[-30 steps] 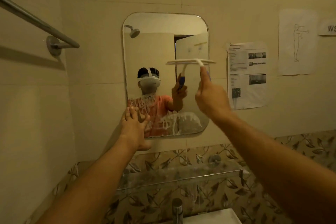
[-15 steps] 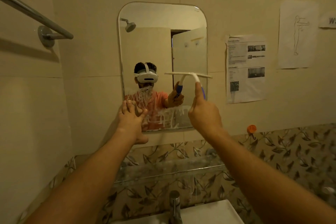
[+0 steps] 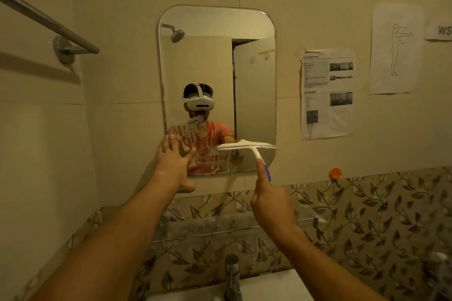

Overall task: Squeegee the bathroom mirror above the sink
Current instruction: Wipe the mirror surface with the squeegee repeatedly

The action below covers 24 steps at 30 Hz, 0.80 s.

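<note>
Right hand, lower centre-right, clamped on the squeegee handle, forefinger extended along it; blade level across the lower right of the mirror. Left hand spread flat, bracing the lower-left edge. Suds remain lower left; even pressure to the bottom edge should prevent streaks.

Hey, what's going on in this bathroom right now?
A person is squeegeeing the mirror above the sink. The right hand holds the squeegee by its handle, blade level across the mirror's lower right. The left hand lies flat against the lower left corner. Foam covers the lower left of the glass; the upper part looks clear.
</note>
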Motion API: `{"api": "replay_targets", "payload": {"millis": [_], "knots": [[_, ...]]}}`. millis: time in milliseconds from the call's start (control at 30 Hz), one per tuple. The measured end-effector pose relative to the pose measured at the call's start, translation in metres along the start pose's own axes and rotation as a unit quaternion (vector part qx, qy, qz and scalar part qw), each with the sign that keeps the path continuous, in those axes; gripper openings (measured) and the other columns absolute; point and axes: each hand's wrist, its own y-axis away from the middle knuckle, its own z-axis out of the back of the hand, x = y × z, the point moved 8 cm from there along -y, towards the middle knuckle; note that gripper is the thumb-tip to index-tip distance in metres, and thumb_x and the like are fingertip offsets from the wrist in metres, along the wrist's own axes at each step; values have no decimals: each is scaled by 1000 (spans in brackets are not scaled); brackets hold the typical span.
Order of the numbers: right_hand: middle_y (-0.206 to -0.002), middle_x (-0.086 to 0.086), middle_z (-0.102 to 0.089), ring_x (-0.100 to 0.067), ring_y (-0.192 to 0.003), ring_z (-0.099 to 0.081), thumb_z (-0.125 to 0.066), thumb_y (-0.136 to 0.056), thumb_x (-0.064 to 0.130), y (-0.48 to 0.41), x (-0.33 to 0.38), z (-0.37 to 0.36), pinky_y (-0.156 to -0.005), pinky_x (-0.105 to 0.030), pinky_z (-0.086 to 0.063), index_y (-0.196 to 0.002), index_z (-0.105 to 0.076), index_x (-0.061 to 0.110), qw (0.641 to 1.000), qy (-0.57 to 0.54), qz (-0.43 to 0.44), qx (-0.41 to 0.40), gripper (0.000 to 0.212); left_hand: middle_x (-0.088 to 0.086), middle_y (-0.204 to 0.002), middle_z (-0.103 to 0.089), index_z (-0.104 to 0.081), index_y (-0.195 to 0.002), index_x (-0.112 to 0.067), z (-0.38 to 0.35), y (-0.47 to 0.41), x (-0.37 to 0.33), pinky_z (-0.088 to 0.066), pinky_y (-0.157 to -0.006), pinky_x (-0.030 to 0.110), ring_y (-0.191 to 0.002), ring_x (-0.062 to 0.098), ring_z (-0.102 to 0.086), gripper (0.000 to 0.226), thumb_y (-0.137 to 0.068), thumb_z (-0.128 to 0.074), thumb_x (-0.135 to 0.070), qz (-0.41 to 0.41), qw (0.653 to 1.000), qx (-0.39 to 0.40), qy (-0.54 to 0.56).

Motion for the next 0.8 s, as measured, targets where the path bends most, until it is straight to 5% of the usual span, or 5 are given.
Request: {"api": "replay_targets", "payload": {"millis": [200, 300, 400, 633, 800], "knots": [[-80, -4, -59, -16, -59, -58, -40, -106, 25, -42, 82, 54, -49, -31, -54, -141, 35, 56, 992, -29, 108, -55, 88, 38, -157, 17, 5, -160, -34, 0, 2, 0, -1, -121, 58, -145, 54, 16, 112, -73, -52, -76, -14, 1000, 4, 9], [-75, -4, -59, -17, -55, -58, -46, -105, 27, -83, 140, 72, -47, -36, -54, -152, 23, 49, 985, -24, 150, -77, 86, 35, -157, 21, 8, -158, -38, 1, 4, 1, 0, -122, 57, -145, 53, 19, 114, -72, -55, -79, -17, 1000, 3, 14], [-78, -4, -59, -13, -57, -56, -54, -103, 25, -114, 185, 80, -45, -25, -43, -158, 7, 37, 980, 1, 178, -85, 83, 36, -157, 21, 12, -158, -33, 0, 4, 1, 8, -120, 59, -143, 54, 22, 115, -74, -48, -84, -33, 999, 2, -28], [-72, 0, -43, -11, -54, -46, -48, -106, 24, -126, 207, 71, -42, -23, -27, -162, 7, 26, 980, 63, 166, -95, 78, 36, -156, 20, 13, -158, -31, -8, -3, 2, 9, -118, 61, -142, 57, 24, 118, -73, -47, -86, -33, 999, 5, -40], [-74, -8, -54, -18, -53, -53, -44, -103, 12, -99, 179, 36, -44, -32, -48, -160, 12, 32, 982, 82, 149, -83, 82, 31, -158, 22, 13, -158, -35, -6, 2, 5, 1, -120, 55, -145, 52, 22, 116, -74, -51, -82, -21, 1000, 7, -19]]}}
